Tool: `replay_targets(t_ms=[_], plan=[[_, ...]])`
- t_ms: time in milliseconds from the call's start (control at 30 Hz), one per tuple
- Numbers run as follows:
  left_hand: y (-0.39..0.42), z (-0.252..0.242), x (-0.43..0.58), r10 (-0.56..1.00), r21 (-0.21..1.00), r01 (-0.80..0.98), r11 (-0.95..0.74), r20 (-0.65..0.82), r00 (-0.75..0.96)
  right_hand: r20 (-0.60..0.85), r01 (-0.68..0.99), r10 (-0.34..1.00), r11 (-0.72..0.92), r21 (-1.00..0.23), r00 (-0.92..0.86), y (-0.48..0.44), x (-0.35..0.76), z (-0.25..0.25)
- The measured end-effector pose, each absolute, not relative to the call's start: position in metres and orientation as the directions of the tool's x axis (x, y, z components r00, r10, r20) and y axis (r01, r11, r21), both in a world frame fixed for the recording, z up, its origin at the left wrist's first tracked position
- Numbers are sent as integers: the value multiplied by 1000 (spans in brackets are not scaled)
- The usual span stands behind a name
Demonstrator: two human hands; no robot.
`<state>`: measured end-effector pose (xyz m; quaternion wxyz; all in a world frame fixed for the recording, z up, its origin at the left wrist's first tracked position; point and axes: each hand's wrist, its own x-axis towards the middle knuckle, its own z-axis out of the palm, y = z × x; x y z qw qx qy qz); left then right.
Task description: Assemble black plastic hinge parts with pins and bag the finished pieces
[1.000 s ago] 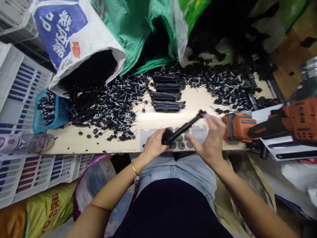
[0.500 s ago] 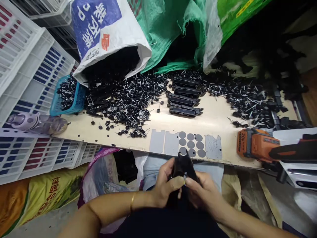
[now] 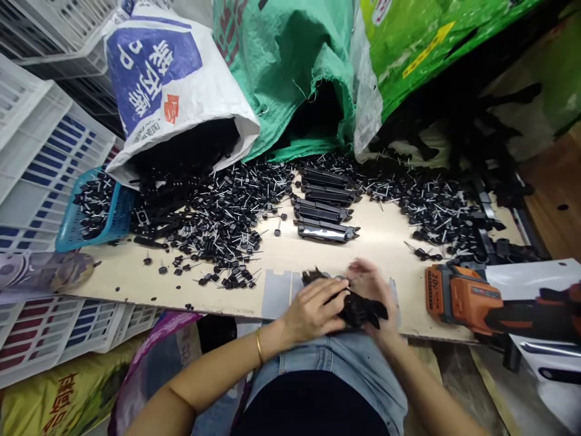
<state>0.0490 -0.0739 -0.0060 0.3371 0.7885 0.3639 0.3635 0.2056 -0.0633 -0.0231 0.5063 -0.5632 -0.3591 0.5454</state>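
A black part (image 3: 361, 310) is being held over the front edge of the desk (image 3: 379, 233), its long axis running left to right and slanting nearer at the right end. The left hand (image 3: 313, 306) is gripping its middle from above, while the right hand (image 3: 381, 290) is curving around the right end, too blurred to tell its grip. Four long black pieces (image 3: 322, 210) are resting beyond both hands.

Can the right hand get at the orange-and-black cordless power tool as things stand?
Probably yes: only a flat grey patch and bare tan tabletop show between the right hand and the tool. That hand is blurred beside a black plastic-looking part; its grip is unclear.
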Motion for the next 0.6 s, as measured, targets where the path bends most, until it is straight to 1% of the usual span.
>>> replay_targets(t_ms=[67, 100, 133, 200, 300, 367, 400, 500, 600], plan=[[-52, -22, 48, 829, 702, 509, -498, 211, 519, -78, 20, 944, -89, -996, 321, -31, 237, -32], [-42, -29, 49, 842, 655, 580, -484, 170, 511, -6, 124, 945, -49, -991, 326, -15, 249, -34], [-33, -35, 51, 851, 608, 633, -479, 145, 505, 61, 232, 951, -11, -973, 302, 0, 257, -34], [-19, -42, 55, 841, 508, 690, -516, 146, 521, 164, 420, 971, 77, -904, 176, 29, 262, -30], [-4, -42, 63, 803, 371, 716, -591, 182, 568, 310, 628, 949, 275, -728, -57, 77, 245, -19], [8, -40, 68, 823, 332, 755, -566, 165, 544, 326, 710, 916, 388, -588, -231, 114, 226, -15], [15, -38, 70, 848, 324, 785, -527, 139, 512, 306, 721, 904, 423, -549, -298, 132, 217, -15], [29, -37, 72, 899, 308, 850, -427, 44, 435, 237, 711, 876, 480, -514, -420, 169, 196, -21], [20, -39, 71, 896, 305, 852, -426, 8, 445, 189, 705, 857, 504, -498, -480, 167, 188, -32]])
